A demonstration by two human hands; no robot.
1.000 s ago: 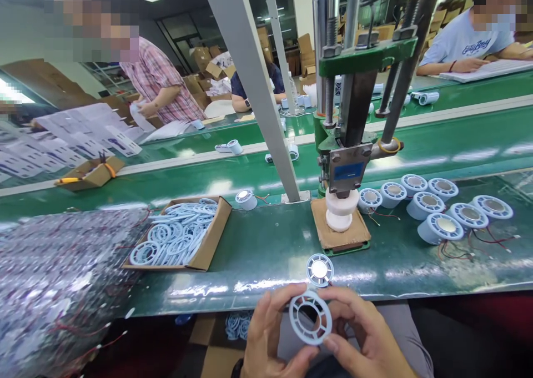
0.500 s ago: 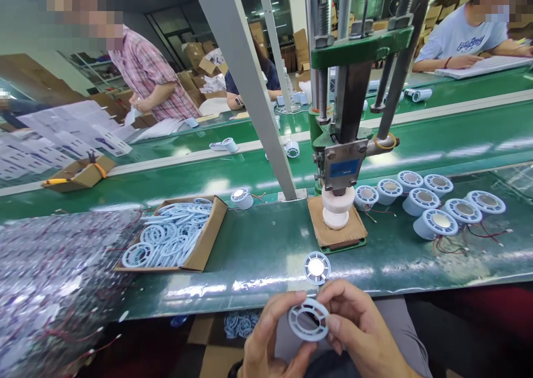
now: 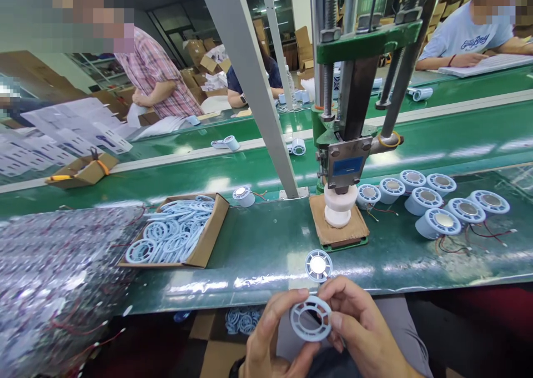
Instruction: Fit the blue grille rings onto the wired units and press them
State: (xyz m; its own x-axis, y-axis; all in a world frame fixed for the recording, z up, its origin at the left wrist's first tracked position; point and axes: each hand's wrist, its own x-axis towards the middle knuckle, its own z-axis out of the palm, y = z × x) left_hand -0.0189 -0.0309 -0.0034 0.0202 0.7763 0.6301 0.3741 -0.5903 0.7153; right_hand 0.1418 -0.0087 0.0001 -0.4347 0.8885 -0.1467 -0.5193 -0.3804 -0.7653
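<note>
Between my two hands, just past the table's front edge, is a light blue plastic ring point(image 3: 296, 327) with an open centre and short spokes. My left hand point(image 3: 270, 333) grips its left side between thumb and fingers. My right hand point(image 3: 353, 322) pinches the right rim with thumb and forefinger. Right beyond my fingers, a similar blue ring with a bright silver disc point(image 3: 318, 265) in its middle lies on the green table. Behind it stands a hand press point(image 3: 347, 159), its white round pressing head point(image 3: 338, 214) over a cardboard-covered base.
An open cardboard box point(image 3: 214, 231) of blue rings sits to the left, beside bubble-wrapped stacks point(image 3: 62, 278) with wires. Several blue round fan housings point(image 3: 439, 222) with wires stand right of the press. A slanting grey post point(image 3: 245, 72) rises behind. Co-workers sit or stand across the green belt.
Both hands keep their hold on the ring, which is turned very slightly. The whole view has shifted a little; nothing else visibly moved on the table.
</note>
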